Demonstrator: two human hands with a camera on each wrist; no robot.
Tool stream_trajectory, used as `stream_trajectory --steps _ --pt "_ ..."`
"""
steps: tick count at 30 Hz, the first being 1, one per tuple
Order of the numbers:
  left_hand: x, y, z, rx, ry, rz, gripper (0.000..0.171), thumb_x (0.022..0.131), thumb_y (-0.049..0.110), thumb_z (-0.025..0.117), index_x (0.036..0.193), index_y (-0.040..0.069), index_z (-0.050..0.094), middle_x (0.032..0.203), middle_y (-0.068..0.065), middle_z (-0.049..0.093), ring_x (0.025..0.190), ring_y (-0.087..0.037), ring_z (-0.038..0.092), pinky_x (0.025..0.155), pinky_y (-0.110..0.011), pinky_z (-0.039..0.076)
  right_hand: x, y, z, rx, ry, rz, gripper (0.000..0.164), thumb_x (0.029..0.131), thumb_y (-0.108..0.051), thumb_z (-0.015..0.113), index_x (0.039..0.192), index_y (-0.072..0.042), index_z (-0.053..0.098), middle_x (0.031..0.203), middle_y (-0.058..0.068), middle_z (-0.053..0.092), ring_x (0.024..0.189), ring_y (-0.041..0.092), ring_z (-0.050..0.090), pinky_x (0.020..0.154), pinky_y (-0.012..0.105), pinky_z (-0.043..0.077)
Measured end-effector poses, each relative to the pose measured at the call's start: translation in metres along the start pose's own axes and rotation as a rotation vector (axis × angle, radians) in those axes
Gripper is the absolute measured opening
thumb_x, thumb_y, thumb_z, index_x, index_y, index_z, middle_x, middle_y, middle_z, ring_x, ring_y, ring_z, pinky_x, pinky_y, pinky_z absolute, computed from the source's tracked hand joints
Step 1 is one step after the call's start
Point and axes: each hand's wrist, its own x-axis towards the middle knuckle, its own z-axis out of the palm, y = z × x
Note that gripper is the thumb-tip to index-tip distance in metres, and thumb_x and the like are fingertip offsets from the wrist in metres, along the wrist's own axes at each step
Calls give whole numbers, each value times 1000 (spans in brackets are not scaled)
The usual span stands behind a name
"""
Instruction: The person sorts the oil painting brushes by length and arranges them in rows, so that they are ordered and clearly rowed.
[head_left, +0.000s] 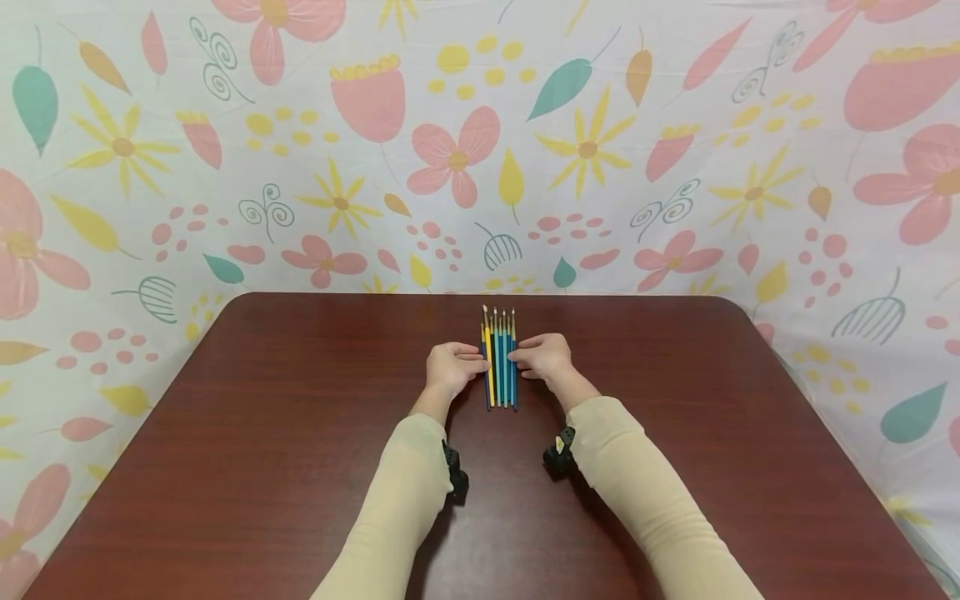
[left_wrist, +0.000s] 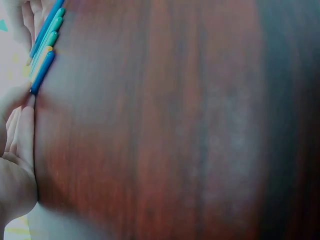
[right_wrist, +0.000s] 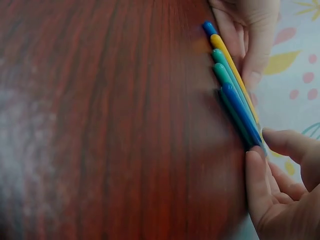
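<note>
Several slim paintbrushes (head_left: 500, 367) with blue, yellow and teal handles stand side by side in a tight row, bristle tips away from me. At the row's left side, my left hand (head_left: 450, 367) pinches the edge brushes, its thumb lying over the yellow handle. My right hand (head_left: 546, 358) pinches the right side, its thumb over a blue handle (right_wrist: 239, 105). The rounded handle ends point toward me; in the left wrist view a dark blue handle (left_wrist: 43, 71) lies nearest the left fingertips. Part of the handles is hidden behind the thumbs.
The brushes are near the far edge of a dark reddish-brown wooden table (head_left: 300, 450). A white cloth (head_left: 525, 167) with pink, yellow and teal flowers hangs behind it. Black wrist cameras sit on both cream sleeves (head_left: 405, 492).
</note>
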Motion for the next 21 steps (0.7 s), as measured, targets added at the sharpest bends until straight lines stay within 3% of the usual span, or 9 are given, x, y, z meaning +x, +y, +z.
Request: stream_trajectory --steps 10,21 --pt "1 -2 1 48 6 28 30 76 10 79 103 0 69 98 -15 73 90 -23 71 76 -33 58 -1 -1 2 -17 31 3 36 82 -11 73 114 1 64 107 21 68 69 12 67 64 31 58" --pt "3 -9 1 96 8 55 29 76 13 79 101 3 70 95 -12 74 89 -20 71 73 -31 58 -1 2 -10 29 3 -8 36 85 -9 69 119 1 62 114 22 64 73 14 67 68 31 59"
